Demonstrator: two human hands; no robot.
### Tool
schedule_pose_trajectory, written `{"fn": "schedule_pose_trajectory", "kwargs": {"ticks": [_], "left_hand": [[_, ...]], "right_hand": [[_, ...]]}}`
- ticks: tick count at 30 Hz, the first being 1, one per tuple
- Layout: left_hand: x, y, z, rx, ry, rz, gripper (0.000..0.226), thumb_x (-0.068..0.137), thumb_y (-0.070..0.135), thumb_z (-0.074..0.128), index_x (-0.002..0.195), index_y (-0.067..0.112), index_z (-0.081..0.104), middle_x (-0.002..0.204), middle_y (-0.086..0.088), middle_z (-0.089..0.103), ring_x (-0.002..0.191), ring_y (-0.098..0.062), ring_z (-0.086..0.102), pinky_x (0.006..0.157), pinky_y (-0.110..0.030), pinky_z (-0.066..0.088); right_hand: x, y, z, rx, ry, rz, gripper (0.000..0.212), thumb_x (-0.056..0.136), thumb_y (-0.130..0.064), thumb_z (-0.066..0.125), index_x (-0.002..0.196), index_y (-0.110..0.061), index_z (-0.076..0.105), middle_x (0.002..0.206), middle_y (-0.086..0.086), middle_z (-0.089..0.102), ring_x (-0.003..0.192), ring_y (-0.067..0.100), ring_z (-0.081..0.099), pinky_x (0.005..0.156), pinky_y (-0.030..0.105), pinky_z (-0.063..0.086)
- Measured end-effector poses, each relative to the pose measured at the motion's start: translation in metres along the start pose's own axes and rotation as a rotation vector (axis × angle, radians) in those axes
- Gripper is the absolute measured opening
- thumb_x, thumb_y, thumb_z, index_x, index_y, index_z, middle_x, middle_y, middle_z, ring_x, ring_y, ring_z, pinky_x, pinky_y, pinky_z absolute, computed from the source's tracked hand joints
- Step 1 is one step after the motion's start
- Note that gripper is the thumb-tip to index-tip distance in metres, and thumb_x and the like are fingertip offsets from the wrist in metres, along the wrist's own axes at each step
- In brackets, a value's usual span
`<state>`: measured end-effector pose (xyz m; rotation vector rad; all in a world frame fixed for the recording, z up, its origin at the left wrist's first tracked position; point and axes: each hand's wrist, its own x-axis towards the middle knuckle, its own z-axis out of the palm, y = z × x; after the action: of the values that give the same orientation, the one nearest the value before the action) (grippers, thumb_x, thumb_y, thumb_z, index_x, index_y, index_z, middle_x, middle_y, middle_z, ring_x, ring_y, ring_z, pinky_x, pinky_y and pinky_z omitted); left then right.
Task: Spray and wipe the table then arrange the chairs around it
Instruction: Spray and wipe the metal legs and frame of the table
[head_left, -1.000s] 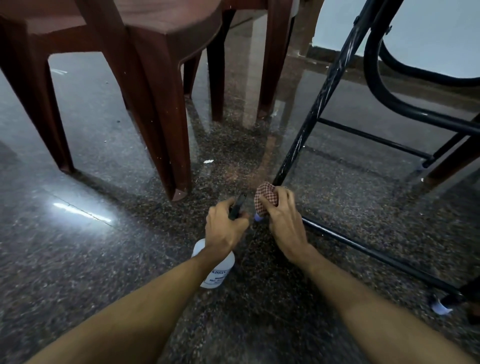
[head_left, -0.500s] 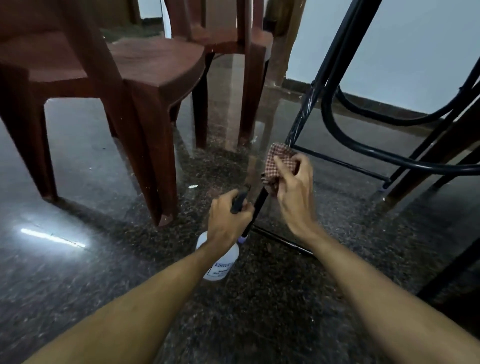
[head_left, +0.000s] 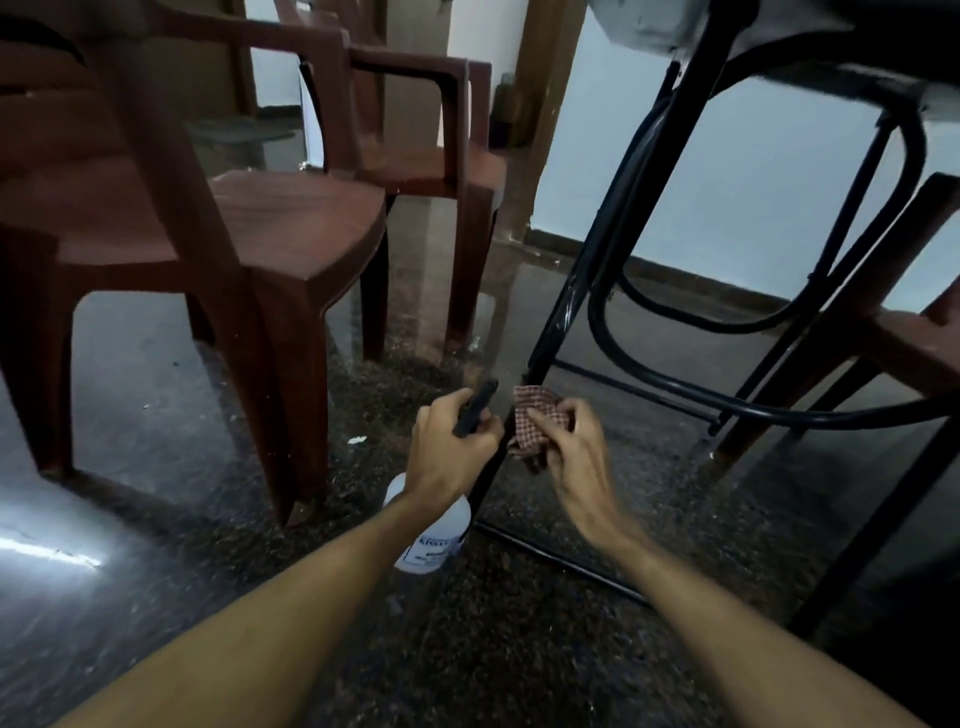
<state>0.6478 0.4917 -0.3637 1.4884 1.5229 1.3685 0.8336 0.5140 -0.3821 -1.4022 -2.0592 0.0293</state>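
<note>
Brown chairs (head_left: 291, 223) upper left, black bench leg (head_left: 565, 312) centre, left hand (head_left: 447, 452) gripping white spray bottle (head_left: 431, 540), right hand (head_left: 571, 452) clutching checked cloth (head_left: 540, 410).

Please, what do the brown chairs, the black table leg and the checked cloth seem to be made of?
Nearest brown chair: probably moulded plastic, matte, seat and legs formed as one piece with rounded edges. Black table leg: likely painted metal tube, slightly glossy, with pale scuffs. Checked cloth: woven fabric, crumpled in soft folds in the right hand.
</note>
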Motion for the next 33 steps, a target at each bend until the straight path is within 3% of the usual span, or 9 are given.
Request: {"fn": "schedule_pose_trajectory", "kwargs": {"ticks": [2, 7, 10, 13, 15, 21, 25, 29, 33], "left_hand": [[0.008, 0.015, -0.001, -0.042, -0.023, 0.01, 0.026, 0.09, 0.024, 0.069, 0.071, 0.013, 0.055, 0.059, -0.009, 0.051, 0.057, -0.028, 0.047, 0.057, -0.033, 0.036], [0.021, 0.052, 0.01, -0.022, -0.114, 0.043, 0.036, 0.082, 0.04, 0.061, 0.065, 0.009, 0.06, 0.06, -0.015, 0.061, 0.058, -0.034, 0.058, 0.057, -0.043, 0.051], [0.025, 0.058, 0.014, -0.048, -0.056, 0.062, 0.03, 0.085, 0.029, 0.067, 0.066, 0.009, 0.056, 0.055, -0.008, 0.052, 0.053, -0.022, 0.047, 0.053, -0.035, 0.041], [0.028, 0.054, 0.011, -0.077, 0.022, 0.068, 0.028, 0.088, 0.022, 0.07, 0.07, 0.005, 0.056, 0.06, -0.02, 0.056, 0.054, -0.022, 0.048, 0.052, -0.04, 0.043], [0.029, 0.052, 0.009, -0.087, 0.057, 0.073, 0.03, 0.088, 0.022, 0.069, 0.07, 0.004, 0.054, 0.062, -0.022, 0.054, 0.054, -0.022, 0.044, 0.051, -0.041, 0.04], [0.029, 0.049, -0.003, -0.089, 0.078, 0.061, 0.033, 0.089, 0.018, 0.071, 0.065, 0.008, 0.05, 0.055, -0.01, 0.046, 0.052, -0.015, 0.037, 0.048, -0.023, 0.03], [0.032, 0.046, -0.006, -0.097, 0.094, 0.052, 0.032, 0.089, 0.018, 0.072, 0.068, 0.005, 0.052, 0.057, -0.012, 0.05, 0.05, -0.012, 0.038, 0.046, -0.02, 0.032], [0.03, 0.051, -0.008, -0.116, 0.081, 0.068, 0.028, 0.088, 0.016, 0.071, 0.069, 0.003, 0.054, 0.061, -0.017, 0.054, 0.054, -0.016, 0.045, 0.05, -0.032, 0.036], [0.032, 0.053, -0.007, -0.098, 0.092, 0.078, 0.028, 0.09, 0.018, 0.07, 0.07, 0.004, 0.055, 0.064, -0.019, 0.058, 0.057, -0.019, 0.048, 0.052, -0.029, 0.036]], "right_hand": [[0.007, 0.003, -0.027, -0.004, 0.147, 0.059, 0.052, 0.087, 0.005, 0.057, 0.134, -0.015, 0.063, 0.126, 0.009, 0.046, 0.119, 0.027, 0.048, 0.098, 0.014, 0.031], [0.026, 0.004, -0.088, 0.01, 0.362, 0.046, 0.056, 0.088, 0.008, 0.062, 0.138, -0.018, 0.06, 0.133, 0.009, 0.042, 0.128, 0.027, 0.044, 0.11, 0.04, 0.043], [0.03, -0.002, -0.094, 0.005, 0.34, -0.004, 0.062, 0.086, 0.009, 0.065, 0.14, -0.021, 0.057, 0.136, 0.012, 0.043, 0.13, 0.026, 0.042, 0.111, 0.039, 0.042], [0.049, -0.017, -0.097, -0.063, 0.304, -0.124, 0.062, 0.088, 0.005, 0.066, 0.142, -0.022, 0.055, 0.14, 0.017, 0.042, 0.132, 0.03, 0.041, 0.112, 0.044, 0.042], [0.073, -0.026, -0.092, -0.068, 0.318, -0.151, 0.056, 0.092, -0.001, 0.063, 0.143, -0.022, 0.054, 0.141, 0.016, 0.04, 0.13, 0.029, 0.041, 0.11, 0.037, 0.042], [0.062, -0.028, -0.047, -0.217, 0.09, -0.053, 0.062, 0.094, -0.003, 0.059, 0.15, -0.023, 0.039, 0.134, 0.009, 0.035, 0.12, 0.028, 0.042, 0.09, 0.041, 0.056], [0.092, -0.047, -0.065, -0.181, 0.259, -0.027, 0.05, 0.099, -0.009, 0.053, 0.147, -0.012, 0.041, 0.114, 0.006, 0.037, 0.103, 0.022, 0.044, 0.069, 0.036, 0.058], [0.053, -0.041, -0.049, -0.204, 0.061, 0.013, 0.069, 0.094, -0.002, 0.054, 0.155, -0.02, 0.03, 0.128, 0.009, 0.036, 0.116, 0.028, 0.044, 0.083, 0.036, 0.054], [0.074, -0.041, -0.062, -0.075, 0.208, 0.083, 0.048, 0.099, -0.005, 0.048, 0.146, -0.016, 0.043, 0.117, 0.002, 0.038, 0.104, 0.007, 0.043, 0.078, 0.032, 0.053]]}}
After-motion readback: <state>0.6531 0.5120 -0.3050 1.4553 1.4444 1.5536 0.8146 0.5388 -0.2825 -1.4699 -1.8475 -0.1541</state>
